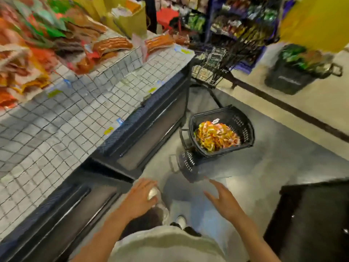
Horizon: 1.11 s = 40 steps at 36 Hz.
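Silvery and blurred, a small thing (152, 193) shows at the fingertip side of the left hand (139, 198), low in the view above the grey floor (273, 157). The fingers bend over it, yet the blur keeps me from telling whether they grasp it or merely lie against it. Well apart to the right, the right hand (223, 200) hangs released, fingers spread and thumb out, holding nothing. Ahead of both hands a black basket (243, 127) stands tilted on the floor, with a heap of orange and yellow packets (215, 137) inside. A second dark basket (186, 163) sits just beside it, nearer the hands. Along the left runs a wire-grid shelf (75, 114) with yellow price tags on its edge and red and orange packs (111, 44) piled at its far end.
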Motion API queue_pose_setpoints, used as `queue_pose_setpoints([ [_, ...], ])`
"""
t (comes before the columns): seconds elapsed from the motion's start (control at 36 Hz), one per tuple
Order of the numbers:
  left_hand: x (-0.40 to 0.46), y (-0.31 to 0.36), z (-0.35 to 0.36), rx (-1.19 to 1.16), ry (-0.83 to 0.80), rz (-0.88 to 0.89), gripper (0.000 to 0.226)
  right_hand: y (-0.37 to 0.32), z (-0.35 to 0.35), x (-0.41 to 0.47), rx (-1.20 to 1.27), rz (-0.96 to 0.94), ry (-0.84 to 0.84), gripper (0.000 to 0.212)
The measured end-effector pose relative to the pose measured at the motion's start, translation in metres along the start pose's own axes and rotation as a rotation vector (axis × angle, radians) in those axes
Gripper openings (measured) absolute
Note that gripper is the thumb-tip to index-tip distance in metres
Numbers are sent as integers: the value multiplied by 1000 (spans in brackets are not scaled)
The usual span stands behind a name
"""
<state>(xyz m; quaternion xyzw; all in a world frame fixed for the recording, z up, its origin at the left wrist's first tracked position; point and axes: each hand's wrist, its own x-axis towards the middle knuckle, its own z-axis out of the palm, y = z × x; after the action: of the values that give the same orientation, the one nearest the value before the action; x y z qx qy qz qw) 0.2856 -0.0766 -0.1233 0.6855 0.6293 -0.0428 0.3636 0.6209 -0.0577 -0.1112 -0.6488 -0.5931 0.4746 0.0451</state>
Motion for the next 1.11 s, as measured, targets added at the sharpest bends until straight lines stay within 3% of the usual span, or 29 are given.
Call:
queue_pose_setpoints([
  [0.14,76,23,-24,120,-111,94,61,20,-15,13,66,125,51,61],
  [0.44,229,93,-77,118,-267,241,64,22,-58,54,206,462,198,62],
  [0.56,276,104,-93,150,-305,299,64,15,-85,81,268,485,236,69],
  [0.69,328,110,-102,222,-362,310,65,13,-113,125,203,463,187,57],
  [0.89,392,125,-72,70,-300,205,60,53,-148,222,120,415,59,60],
  [1.11,492,119,47,-1,-285,44,57,144,-160,381,10,309,-92,63],
])
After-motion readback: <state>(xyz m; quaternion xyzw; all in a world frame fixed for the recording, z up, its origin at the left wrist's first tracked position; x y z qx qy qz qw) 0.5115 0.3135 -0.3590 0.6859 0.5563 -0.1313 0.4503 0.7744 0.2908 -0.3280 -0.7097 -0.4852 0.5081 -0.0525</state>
